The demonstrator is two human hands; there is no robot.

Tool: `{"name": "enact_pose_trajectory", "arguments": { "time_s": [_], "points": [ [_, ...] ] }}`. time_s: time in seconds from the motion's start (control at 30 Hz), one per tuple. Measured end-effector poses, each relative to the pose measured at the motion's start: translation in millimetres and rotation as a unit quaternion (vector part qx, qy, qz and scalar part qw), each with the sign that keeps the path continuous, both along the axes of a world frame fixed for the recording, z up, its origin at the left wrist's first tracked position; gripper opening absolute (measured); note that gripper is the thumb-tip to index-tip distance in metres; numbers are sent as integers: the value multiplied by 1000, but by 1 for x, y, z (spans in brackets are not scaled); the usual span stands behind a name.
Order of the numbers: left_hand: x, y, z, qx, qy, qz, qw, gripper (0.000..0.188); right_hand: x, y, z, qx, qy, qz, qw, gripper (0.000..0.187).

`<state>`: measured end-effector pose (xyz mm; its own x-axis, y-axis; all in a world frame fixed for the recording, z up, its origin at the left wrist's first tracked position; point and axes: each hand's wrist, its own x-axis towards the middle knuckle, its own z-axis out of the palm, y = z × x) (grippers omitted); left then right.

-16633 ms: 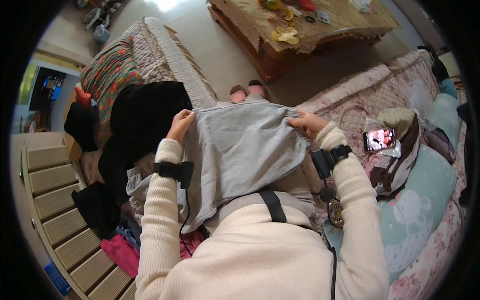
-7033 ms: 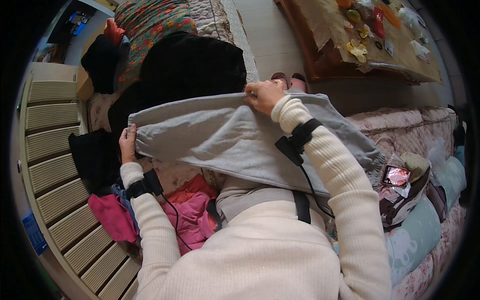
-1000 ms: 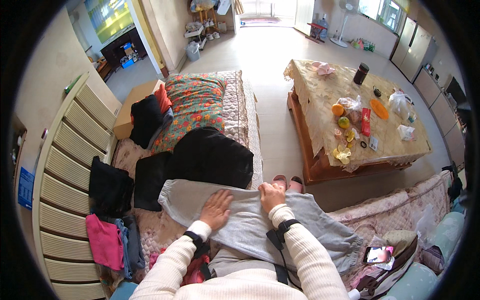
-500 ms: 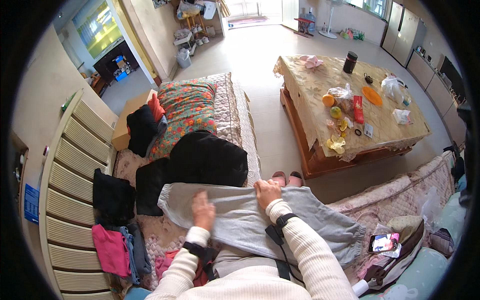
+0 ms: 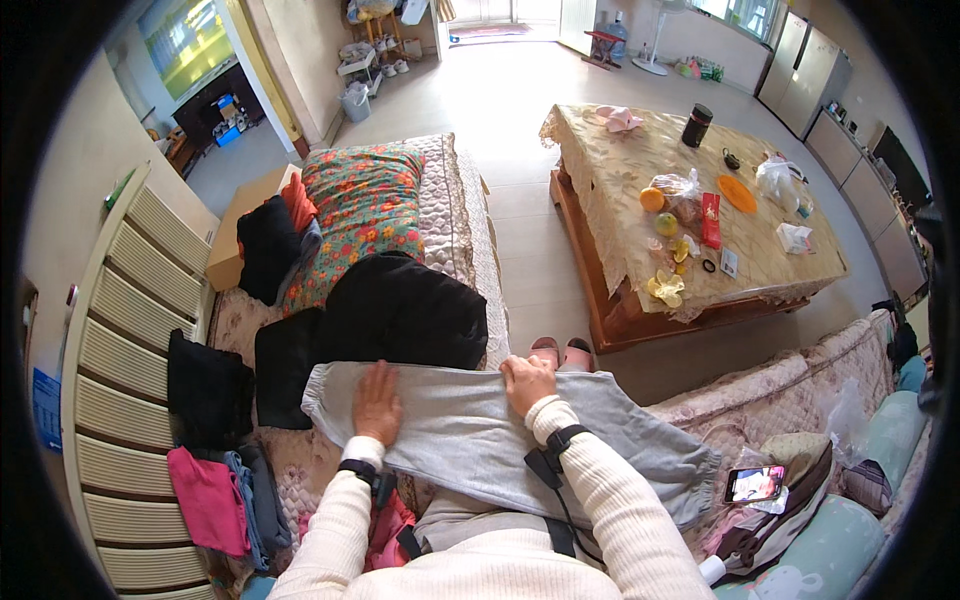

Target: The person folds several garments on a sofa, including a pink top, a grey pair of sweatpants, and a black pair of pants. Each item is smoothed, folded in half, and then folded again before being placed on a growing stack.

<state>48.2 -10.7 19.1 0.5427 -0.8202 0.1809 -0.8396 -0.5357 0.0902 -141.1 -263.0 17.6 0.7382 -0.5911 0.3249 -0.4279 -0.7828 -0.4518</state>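
Observation:
A pair of light grey sweatpants (image 5: 455, 415) lies lengthwise across in front of me, folded and fairly flat. Its gathered end points right, and wrinkles run over that half. My left hand (image 5: 378, 402) rests on the left part of the cloth, fingers stretched out and holding nothing. On the far edge, near the middle, my right hand (image 5: 527, 383) is closed with its fingers bent around the fabric. Just beyond the sweatpants lies a bulky black garment (image 5: 405, 312), and a folded black piece (image 5: 287, 368) sits beside it.
Folded black clothes (image 5: 210, 388), a pink garment (image 5: 208, 498) and jeans (image 5: 250, 505) lie along the slatted backrest (image 5: 135, 370). A flowered pillow (image 5: 365, 200) is farther off. To the right are a lit phone (image 5: 755, 484) and a cloth-covered table (image 5: 600, 200) with fruit. Pink slippers (image 5: 545, 350) show below.
My left hand has moved left along the sweatpants and now lies flat on them. The right hand keeps its place on the far edge. The whole view has shifted slightly.

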Motion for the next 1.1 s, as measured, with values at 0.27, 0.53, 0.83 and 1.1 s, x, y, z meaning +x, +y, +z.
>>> {"name": "enact_pose_trajectory", "arguments": {
  "time_s": [0.27,0.53,0.83,1.1],
  "points": [
    [16,21,-11,-37,-9,176,984,61,-1,-1,8,18,-2,9,1000,17],
    [-90,-35,-19,8,74,-136,988,63,-64,14,29,-19,29,83,996,51],
    [-82,-37,-18,18,25,-135,990,59,-329,23,12,40,270,-205,940,61],
    [-82,-37,-20,-2,-1,-156,988,59,-337,27,15,-9,255,-192,948,59]
  ]
}}
